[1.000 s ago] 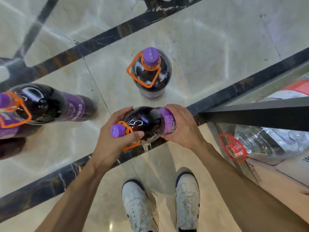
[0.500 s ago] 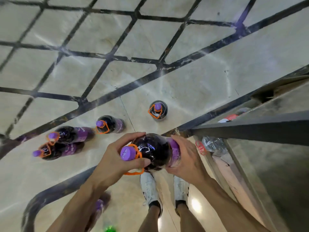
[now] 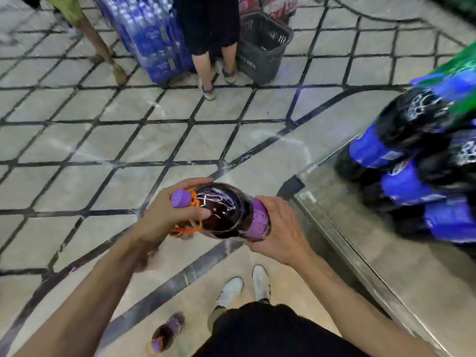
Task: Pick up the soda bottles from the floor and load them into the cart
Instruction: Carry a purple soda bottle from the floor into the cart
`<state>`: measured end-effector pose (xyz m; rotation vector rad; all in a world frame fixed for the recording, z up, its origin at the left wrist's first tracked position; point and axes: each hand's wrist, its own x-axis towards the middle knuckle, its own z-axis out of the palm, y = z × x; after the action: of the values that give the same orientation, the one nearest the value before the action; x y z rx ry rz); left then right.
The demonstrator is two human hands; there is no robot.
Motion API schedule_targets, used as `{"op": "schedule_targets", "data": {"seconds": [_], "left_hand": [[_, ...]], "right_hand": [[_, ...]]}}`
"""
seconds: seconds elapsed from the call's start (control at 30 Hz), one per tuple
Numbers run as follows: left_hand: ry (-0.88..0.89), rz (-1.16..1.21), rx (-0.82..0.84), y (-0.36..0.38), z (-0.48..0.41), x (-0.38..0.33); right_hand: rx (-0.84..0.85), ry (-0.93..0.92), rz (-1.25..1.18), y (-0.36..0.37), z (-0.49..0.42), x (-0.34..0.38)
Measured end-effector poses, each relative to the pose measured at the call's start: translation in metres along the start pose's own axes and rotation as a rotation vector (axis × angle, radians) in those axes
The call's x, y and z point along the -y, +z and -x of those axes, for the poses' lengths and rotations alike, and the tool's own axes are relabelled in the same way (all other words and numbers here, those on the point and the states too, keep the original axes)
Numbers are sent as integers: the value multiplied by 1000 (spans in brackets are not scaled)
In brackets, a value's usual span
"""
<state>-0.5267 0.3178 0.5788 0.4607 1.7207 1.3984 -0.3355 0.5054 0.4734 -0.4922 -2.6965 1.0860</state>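
I hold a dark soda bottle (image 3: 224, 212) with a purple cap, purple label and orange carry handle sideways at waist height. My left hand (image 3: 164, 215) grips its neck by the cap. My right hand (image 3: 280, 230) grips the labelled body from the right. The cart (image 3: 342, 243) stands just to the right, its metal edge close to my right hand. Several dark bottles with blue labels (image 3: 412, 161) lie stacked on it at the far right. One more purple-capped bottle (image 3: 167, 333) stands on the floor by my left foot.
The floor is pale tile with dark diagonal lines. Two people stand ahead, one of them (image 3: 211, 42) next to a dark shopping basket (image 3: 262, 45) and a blue stack of packaged drinks (image 3: 152, 32). My white shoes (image 3: 244, 287) are below the bottle.
I have straightened up with the bottle held in both hands. The view rose from the floor, the other floor bottles left sight, and the cart's load and the people ahead came into view.
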Motion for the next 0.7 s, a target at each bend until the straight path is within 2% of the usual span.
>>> {"op": "schedule_targets", "data": {"seconds": [0.17, 0.37, 0.5, 0.6, 0.7], "left_hand": [[32, 28, 202, 16, -8, -33], [28, -103, 519, 80, -18, -69], [55, -227, 806, 159, -13, -87], [57, -289, 1006, 240, 6, -91], [134, -341, 1182, 324, 45, -82]], "right_hand": [[-155, 100, 94, -47, 34, 30], [-340, 325, 166, -84, 112, 56], [-491, 525, 222, -98, 184, 60], [-654, 728, 225, -110, 247, 70], [-827, 901, 215, -120, 317, 87]]}}
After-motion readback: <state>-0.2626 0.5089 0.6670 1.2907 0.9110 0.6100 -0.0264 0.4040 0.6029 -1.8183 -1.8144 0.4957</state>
